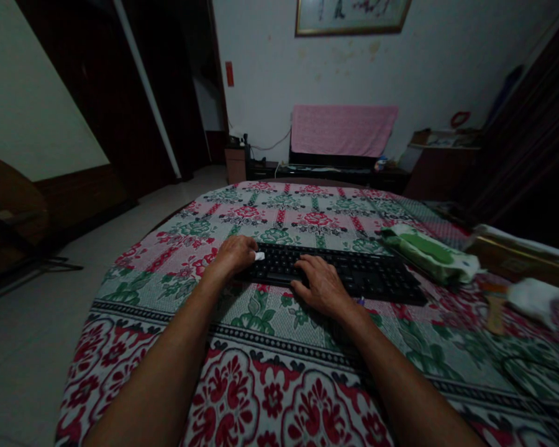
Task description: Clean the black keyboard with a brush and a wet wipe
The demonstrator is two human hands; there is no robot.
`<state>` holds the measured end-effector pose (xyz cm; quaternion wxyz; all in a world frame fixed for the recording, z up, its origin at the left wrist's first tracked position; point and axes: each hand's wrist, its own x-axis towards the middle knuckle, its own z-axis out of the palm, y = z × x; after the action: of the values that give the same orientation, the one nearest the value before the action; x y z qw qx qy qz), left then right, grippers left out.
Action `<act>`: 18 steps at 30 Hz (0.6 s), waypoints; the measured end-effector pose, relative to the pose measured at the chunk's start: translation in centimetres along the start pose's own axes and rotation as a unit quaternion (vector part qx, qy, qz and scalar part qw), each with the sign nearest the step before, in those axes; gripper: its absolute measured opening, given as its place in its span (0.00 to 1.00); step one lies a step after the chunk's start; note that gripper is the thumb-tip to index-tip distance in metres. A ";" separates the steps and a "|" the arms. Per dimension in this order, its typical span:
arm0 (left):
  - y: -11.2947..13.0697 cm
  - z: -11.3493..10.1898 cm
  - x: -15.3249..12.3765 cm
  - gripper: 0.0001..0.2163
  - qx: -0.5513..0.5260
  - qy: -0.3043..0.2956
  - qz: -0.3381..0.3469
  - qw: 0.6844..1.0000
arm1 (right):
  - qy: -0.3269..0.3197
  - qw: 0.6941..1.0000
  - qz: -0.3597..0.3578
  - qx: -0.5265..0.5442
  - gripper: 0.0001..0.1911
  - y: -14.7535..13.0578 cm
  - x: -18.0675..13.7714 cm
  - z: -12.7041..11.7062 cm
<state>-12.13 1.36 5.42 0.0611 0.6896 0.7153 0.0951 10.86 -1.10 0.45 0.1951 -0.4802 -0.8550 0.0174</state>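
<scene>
A black computer keyboard (363, 276) lies flat on the flowered tablecloth (256, 310), slightly slanted. My left hand (236, 252) is at its left end, fingers bent and closed on a small white tissue (259, 256) that sticks out over the keys. My right hand (322, 280) rests on the middle of the keyboard, palm down, with its fingers apart and nothing visible in them. A bit of something purple (361, 301) shows by my right wrist at the keyboard's front edge; I cannot make out what it is.
To the right of the keyboard lies a green and white soft pack (428, 254). Beyond it are a golden-brown box (522, 254), a crumpled white piece (535, 298), a flat wooden-coloured tool (495, 310) and a dark cable (531, 366). A pink cloth (342, 130) hangs at the far wall.
</scene>
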 end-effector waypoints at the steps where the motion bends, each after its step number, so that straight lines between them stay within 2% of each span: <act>1: 0.0 0.2 0.0 0.16 0.006 0.000 0.006 1.000 | 0.000 1.000 0.002 -0.001 0.19 0.0 0.0 0.0; 8: -1.1 0.7 0.2 0.15 0.044 0.061 -0.062 0.995 | -0.009 1.000 0.005 0.001 0.20 -0.2 0.0 -0.2; 10: -1.0 0.5 0.3 0.16 0.028 0.062 -0.048 0.996 | -0.008 1.000 0.006 0.001 0.20 -0.2 0.0 -0.3; 14: -1.0 0.3 0.3 0.16 0.001 0.013 -0.007 1.000 | -0.007 1.000 0.005 0.002 0.20 -0.2 0.0 -0.2; 18: -2.1 0.3 0.6 0.14 -0.049 0.062 -0.044 0.996 | -0.007 1.000 0.003 0.005 0.20 0.0 0.0 -0.2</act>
<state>-14.13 1.87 4.66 0.0547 0.6464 0.7418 0.1703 10.93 -1.19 0.66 0.1917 -0.4818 -0.8547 0.0255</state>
